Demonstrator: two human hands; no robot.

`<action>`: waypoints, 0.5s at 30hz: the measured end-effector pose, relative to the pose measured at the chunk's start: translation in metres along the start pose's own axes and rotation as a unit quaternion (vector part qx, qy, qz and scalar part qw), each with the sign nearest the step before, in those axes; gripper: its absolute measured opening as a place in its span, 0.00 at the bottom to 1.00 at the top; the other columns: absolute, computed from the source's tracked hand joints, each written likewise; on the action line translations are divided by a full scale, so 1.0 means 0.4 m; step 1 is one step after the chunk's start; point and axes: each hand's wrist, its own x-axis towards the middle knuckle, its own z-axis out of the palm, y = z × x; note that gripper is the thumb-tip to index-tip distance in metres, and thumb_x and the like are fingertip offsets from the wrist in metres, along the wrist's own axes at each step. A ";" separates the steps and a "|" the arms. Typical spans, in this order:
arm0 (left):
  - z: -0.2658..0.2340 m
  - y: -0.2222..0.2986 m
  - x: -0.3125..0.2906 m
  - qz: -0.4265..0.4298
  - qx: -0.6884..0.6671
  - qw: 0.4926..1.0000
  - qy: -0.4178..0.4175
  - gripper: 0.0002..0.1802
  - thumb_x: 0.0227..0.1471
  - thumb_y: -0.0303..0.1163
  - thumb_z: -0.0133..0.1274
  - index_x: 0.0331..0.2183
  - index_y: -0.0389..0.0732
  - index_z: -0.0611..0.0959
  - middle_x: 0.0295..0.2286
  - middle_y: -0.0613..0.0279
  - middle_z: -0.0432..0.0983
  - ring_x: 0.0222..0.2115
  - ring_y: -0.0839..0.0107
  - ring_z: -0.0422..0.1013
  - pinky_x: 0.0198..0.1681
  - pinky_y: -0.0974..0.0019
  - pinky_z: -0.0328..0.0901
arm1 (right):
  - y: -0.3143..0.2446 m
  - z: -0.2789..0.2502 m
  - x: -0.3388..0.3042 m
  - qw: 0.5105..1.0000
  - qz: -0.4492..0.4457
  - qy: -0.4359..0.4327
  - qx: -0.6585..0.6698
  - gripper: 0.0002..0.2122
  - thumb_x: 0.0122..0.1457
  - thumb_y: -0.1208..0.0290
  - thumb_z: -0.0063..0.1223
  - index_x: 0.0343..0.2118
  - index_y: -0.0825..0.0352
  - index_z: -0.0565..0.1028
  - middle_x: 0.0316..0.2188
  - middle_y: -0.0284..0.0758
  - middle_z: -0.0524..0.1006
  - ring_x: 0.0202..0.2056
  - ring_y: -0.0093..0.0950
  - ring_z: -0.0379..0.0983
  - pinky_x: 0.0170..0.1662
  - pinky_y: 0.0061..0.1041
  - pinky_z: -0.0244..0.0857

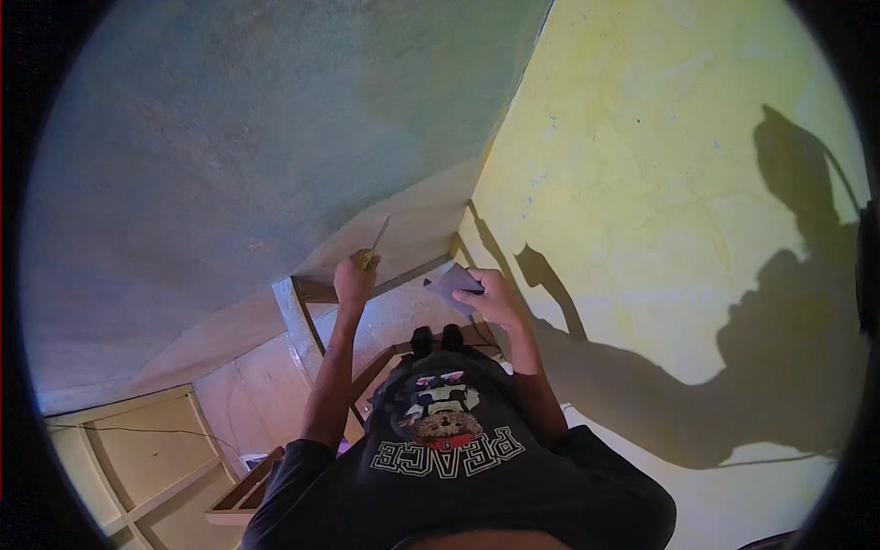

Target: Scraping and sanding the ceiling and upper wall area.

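Tool: A slim, pale-bladed hand tool with a yellowish handle points upward in front of a grey-green wall, near the room's corner.
Left hand: The left hand is closed around the handle.
Grey piece: A flat, angular, dark grey piece tilts in front of the torso, close to the corner.
Right hand: The right hand pinches its edge between thumb and fingers.
Surroundings: A yellow, patchy wall carries the person's large shadow; a panelled frame and thin cable sit at lower left.
In the way: A wooden upright stands just beside the left forearm; a dark printed shirt blocks the floor below.
Unclear: Fingers cover most of the handle; whether the blade touches the wall cannot be told.
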 end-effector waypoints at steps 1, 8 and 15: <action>0.000 0.021 0.005 0.000 -0.003 1.000 -0.001 0.17 0.52 0.45 0.61 0.34 0.40 0.85 0.28 0.42 0.80 0.32 0.39 0.76 0.34 0.44 0.69 | 0.010 0.000 0.001 1.000 0.002 0.001 -0.003 0.16 0.53 0.71 0.66 0.44 0.73 0.79 0.29 0.37 0.81 0.30 0.23 0.73 0.39 0.28 0.68; 0.019 -0.022 -0.047 -0.010 -0.092 0.994 -0.050 0.20 0.56 0.45 0.59 0.29 0.35 0.83 0.21 0.50 0.78 0.21 0.55 0.75 0.26 0.53 0.67 | 0.023 -0.008 -0.002 0.999 0.001 -0.043 -0.006 0.17 0.50 0.72 0.66 0.42 0.72 0.79 0.33 0.38 0.82 0.36 0.25 0.76 0.43 0.29 0.69; 0.043 0.133 -0.193 -0.189 -0.422 0.857 -0.228 0.24 0.63 0.52 0.51 0.39 0.38 0.83 0.27 0.64 0.77 0.26 0.77 0.72 0.26 0.68 0.66 | 0.057 0.031 0.015 0.985 -0.036 -0.125 -0.112 0.18 0.48 0.71 0.66 0.43 0.71 0.79 0.38 0.40 0.82 0.44 0.31 0.78 0.52 0.32 0.69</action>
